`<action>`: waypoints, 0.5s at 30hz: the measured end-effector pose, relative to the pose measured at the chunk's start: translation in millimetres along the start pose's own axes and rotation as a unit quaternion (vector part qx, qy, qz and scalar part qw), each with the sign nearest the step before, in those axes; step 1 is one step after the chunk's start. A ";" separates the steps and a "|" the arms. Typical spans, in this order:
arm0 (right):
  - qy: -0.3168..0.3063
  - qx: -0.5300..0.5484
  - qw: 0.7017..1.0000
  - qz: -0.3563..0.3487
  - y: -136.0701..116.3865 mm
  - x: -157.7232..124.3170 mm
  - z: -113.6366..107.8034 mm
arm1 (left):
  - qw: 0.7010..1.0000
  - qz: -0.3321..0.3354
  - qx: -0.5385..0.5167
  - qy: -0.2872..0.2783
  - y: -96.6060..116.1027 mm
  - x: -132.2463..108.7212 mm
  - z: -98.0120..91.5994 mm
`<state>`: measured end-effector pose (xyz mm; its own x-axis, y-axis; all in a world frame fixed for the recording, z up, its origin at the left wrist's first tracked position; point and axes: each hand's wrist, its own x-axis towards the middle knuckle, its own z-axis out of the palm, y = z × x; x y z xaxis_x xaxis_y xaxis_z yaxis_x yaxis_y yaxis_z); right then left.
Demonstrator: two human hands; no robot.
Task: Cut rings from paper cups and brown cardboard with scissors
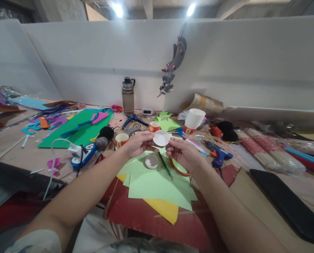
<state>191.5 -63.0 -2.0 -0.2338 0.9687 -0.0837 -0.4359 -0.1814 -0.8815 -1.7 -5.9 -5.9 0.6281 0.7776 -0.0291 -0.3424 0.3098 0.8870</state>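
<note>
A small white paper disc (161, 138), seemingly a cup's bottom, is held up between my hands. My left hand (141, 144) pinches its left edge, and my right hand (183, 151) grips the right edge. Below them, pale green paper sheets (157, 188) overlap a yellow sheet (164, 211). On the green paper lie a second round white piece (152, 162), a dark green pencil (165, 166) and a red ring-shaped item (181, 171), partly hidden by my right hand. Two red-and-white paper cups stand just beyond my left hand, the nearer cup (121, 140) left of the farther cup (154, 127).
A stack of paper cups (194, 120) stands at the back right, near a blue glue gun (220, 154). A bottle (128, 96) is against the white partition. To the left are a power strip (83, 156) and a green sheet (72, 130); a black phone-like slab (286, 203) lies right.
</note>
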 end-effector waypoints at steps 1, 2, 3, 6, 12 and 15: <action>-0.001 0.015 1.000 0.010 -0.5 -0.7 0.6 | 1.000 -0.003 0.002 -0.004 0.5 -0.2 0.1; -0.002 0.032 0.999 0.019 -0.9 -1.5 1.2 | 1.000 -0.006 0.005 -0.011 1.2 -0.5 0.3; -0.005 0.041 0.999 0.025 -1.3 -2.1 1.8 | 1.000 -0.008 0.009 -0.016 2.0 -0.8 0.4; -0.015 0.042 0.999 0.028 -1.7 -3.1 2.9 | 0.999 -0.017 0.022 -0.024 4.3 -1.5 -0.2; -0.007 0.041 0.999 0.028 0.3 -1.0 1.3 | 0.998 -0.038 0.043 -0.009 4.3 0.0 -5.5; 0.002 0.037 0.999 0.027 1.4 0.3 0.2 | 0.998 -0.031 0.046 -0.019 2.9 1.1 -6.6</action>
<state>190.7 -62.9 -3.2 -0.2559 0.9575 -0.1328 -0.4851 -0.2460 -0.8391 -6.6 -0.5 -6.4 0.6727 0.7366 -0.0698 -0.2370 0.3039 0.9228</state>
